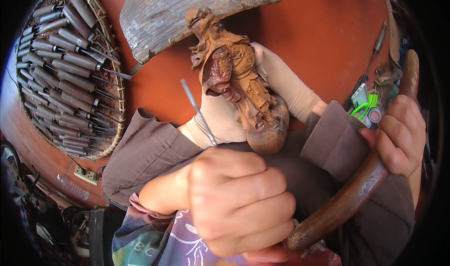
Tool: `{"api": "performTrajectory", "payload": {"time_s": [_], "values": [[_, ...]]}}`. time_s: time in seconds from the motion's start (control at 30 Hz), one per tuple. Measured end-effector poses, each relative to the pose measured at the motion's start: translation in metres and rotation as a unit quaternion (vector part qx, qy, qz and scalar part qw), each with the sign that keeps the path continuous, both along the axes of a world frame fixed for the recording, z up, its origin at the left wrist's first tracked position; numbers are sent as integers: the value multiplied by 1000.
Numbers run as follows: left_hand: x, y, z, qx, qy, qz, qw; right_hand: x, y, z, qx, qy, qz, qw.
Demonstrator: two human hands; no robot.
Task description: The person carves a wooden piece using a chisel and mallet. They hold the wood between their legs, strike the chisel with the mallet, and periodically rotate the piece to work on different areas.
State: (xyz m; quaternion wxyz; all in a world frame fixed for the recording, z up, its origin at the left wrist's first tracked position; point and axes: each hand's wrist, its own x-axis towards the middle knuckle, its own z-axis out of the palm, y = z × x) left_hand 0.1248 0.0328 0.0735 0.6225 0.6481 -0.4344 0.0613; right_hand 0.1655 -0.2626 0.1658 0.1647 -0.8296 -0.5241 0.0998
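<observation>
My left hand (241, 198) is closed in a fist around a carving chisel (199, 111), whose thin metal shank points up and to the left; its handle is hidden inside the fist. On the right, my right hand (401, 134) grips a curved wooden club (340, 202) near its upper part. The club's thick lower end comes close to the left fist; whether they touch I cannot tell. A brown carved wooden figure (243, 67) on a rounded wooden base leans between my feet in beige socks (220, 118). Its upper end lies by a weathered wooden slab (159, 24).
At the left, a round woven basket (123, 102) holds many dark-handled chisels (77, 83). A power strip (86, 175) lies below it. A rotary tool with a coiled cord (379, 41) rests far right, near bright green and silver small items (368, 106). The floor (323, 31) is red-orange.
</observation>
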Motion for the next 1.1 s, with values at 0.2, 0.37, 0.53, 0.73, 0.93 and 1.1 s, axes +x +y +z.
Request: {"api": "performTrajectory", "payload": {"time_s": [0.2,0.37,0.53,0.73,0.93,1.1], "values": [[-37,-56,-25,-157,25,126,979,-1,-1,0,16,7,1,1000],[-21,-46,-12,-32,56,67,996,-4,-5,-2,6,9,-13,1000],[-20,-23,-7,27,59,-11,998,-3,-3,0,-2,21,-18,1000],[-24,-25,-16,-54,53,20,997,-3,-2,-2,-2,25,-22,999],[-19,-22,-21,-68,77,-30,994,-3,-2,-3,-4,24,-25,999],[-21,-24,-23,-89,80,-13,993,-1,-1,-4,-5,24,-15,1000]]}}
